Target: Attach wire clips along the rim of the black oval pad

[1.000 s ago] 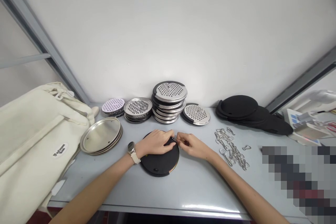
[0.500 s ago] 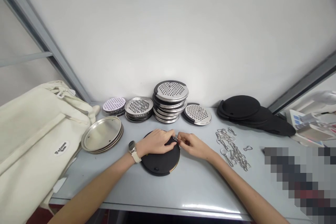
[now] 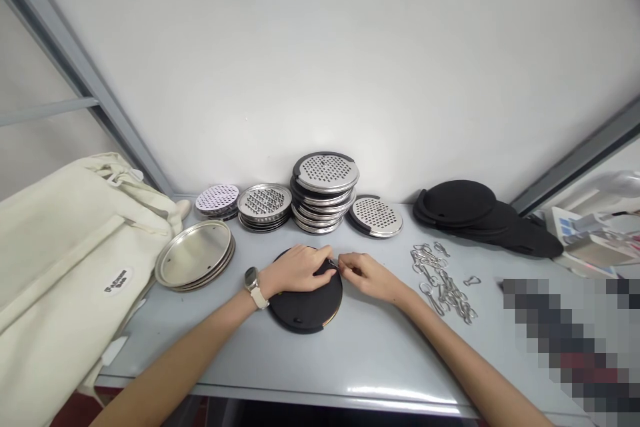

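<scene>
At far-right rim of black round disc (image 3: 305,303) on counter (image 3: 360,353), small metal clip (image 3: 333,263) lying approx. L–R, tip toward disc centre, pinched in closed grip of R hand (image 3: 363,275), the nearer hand, w/ L hand (image 3: 295,270) open, palm-down on disc.

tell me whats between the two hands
In the head view, a small metal piece, too small to identify, sits between the left hand and the right hand, pinched at the rim of the black round disc.
</scene>
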`<state>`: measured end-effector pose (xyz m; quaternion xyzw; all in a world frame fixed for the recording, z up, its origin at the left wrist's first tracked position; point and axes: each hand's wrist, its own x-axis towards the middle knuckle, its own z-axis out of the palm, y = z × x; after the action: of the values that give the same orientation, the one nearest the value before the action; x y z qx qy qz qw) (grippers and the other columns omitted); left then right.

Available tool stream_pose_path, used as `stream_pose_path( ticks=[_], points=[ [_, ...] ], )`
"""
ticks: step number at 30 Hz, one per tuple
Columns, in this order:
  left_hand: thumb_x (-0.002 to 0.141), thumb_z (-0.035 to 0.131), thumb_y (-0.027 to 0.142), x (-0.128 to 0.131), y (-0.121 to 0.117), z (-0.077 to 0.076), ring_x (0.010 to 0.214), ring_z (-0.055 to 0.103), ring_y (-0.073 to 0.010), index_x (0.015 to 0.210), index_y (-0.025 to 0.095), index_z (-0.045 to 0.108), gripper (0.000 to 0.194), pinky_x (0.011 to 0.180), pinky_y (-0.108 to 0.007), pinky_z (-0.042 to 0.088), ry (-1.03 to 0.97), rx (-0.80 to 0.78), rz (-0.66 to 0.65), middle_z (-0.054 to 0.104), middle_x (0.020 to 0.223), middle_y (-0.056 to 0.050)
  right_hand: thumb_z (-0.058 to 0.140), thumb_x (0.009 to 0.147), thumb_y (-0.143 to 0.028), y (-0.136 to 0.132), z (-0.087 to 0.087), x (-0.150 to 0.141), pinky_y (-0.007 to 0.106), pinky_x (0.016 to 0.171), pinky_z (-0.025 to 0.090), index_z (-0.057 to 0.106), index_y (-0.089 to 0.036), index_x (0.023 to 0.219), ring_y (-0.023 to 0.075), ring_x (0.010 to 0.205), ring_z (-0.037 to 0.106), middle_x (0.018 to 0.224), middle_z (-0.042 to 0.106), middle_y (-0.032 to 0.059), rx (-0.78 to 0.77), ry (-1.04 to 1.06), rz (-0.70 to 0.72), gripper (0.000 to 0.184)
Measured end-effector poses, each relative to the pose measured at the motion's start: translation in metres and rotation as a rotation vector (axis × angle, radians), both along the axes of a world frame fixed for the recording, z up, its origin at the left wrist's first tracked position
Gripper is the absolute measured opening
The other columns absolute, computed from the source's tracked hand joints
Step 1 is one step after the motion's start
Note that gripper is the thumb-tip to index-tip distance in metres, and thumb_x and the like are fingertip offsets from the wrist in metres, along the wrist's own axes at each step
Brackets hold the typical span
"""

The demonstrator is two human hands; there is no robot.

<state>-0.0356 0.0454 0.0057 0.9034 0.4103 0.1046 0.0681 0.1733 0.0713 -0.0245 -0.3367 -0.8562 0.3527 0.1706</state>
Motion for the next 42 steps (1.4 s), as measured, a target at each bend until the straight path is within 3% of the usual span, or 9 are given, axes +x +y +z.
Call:
stream_pose_path(
  ticks=[42],
  points=[
    [0.091,0.046,0.039,0.0000,-0.0026,-0.0015,0.073,0.065,-0.0235,0.101,0.021,0.050,0.021,0.061,-0.030,0.038,-0.023,0.011,0.038,0.067,0.078,-0.002,0.040,0.088,-0.023,-0.0034,-0.0005,-0.0031,0.023,0.053,0.028,0.035,-0.020,0.063,0.0097,0.055,0.034,0.060,0.039,-0.0050,0.097,-0.005,-0.028,0.026]
  ],
)
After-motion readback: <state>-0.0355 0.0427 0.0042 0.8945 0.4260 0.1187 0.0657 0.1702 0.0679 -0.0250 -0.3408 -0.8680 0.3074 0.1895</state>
